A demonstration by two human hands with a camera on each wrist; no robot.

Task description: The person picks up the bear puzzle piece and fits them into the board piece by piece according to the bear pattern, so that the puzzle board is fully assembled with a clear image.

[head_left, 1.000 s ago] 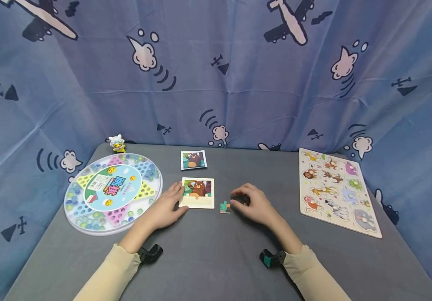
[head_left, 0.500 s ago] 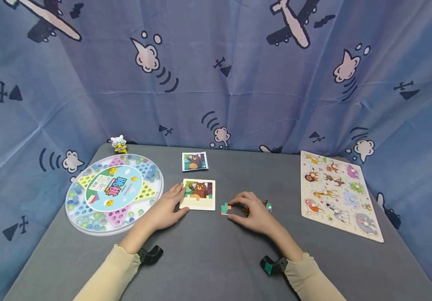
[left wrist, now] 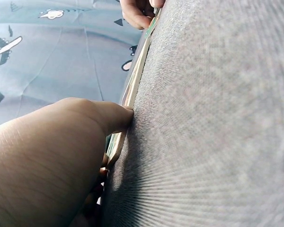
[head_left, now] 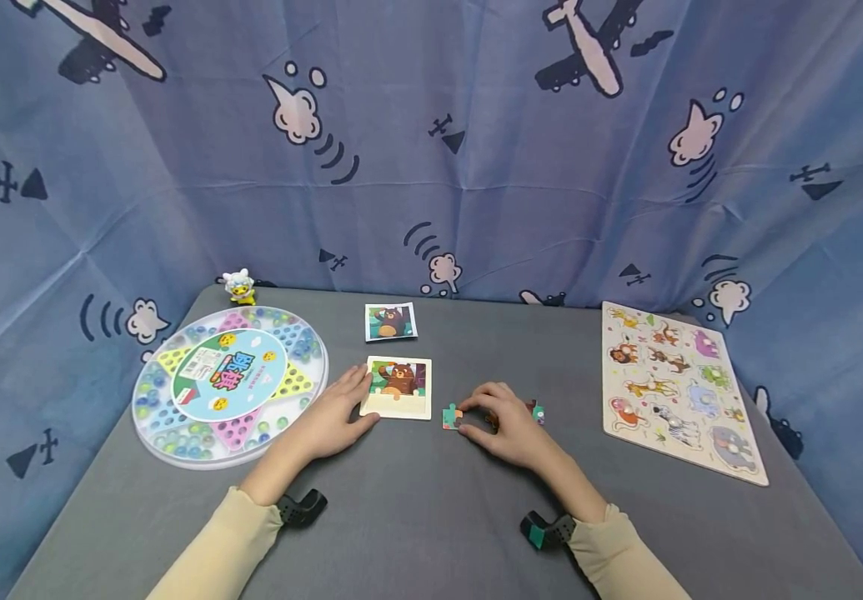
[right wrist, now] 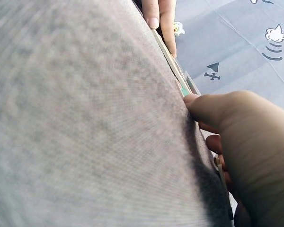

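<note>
My left hand [head_left: 333,412] lies at the left side of a small puzzle tray [head_left: 422,407], fingers extended along its edge and thumb at its near left corner. In the tray, fitted pieces show the upper part of a brown bear [head_left: 399,378]; a pale strip of bare base lies below. To the right, my right hand [head_left: 509,423] pinches a green and brown puzzle piece [head_left: 449,417] between thumb and index finger, low over the table. Other puzzle pieces [head_left: 539,413] lie partly hidden behind and under the right hand. In the right wrist view, the thumb [right wrist: 199,104] is at the piece's edge.
A bear picture card [head_left: 390,322] lies behind the tray. At left is a round Chinese checkers set [head_left: 228,387] with marbles, with a small figurine [head_left: 239,286] behind it. A wooden animal puzzle board [head_left: 682,392] lies at right. A patterned curtain [head_left: 431,167] hangs behind the table.
My right hand has come down slightly left around the green and brown piece, thumb and index finger closing on it. Pieces behind that hand have come into view. The left hand stays at the tray.
</note>
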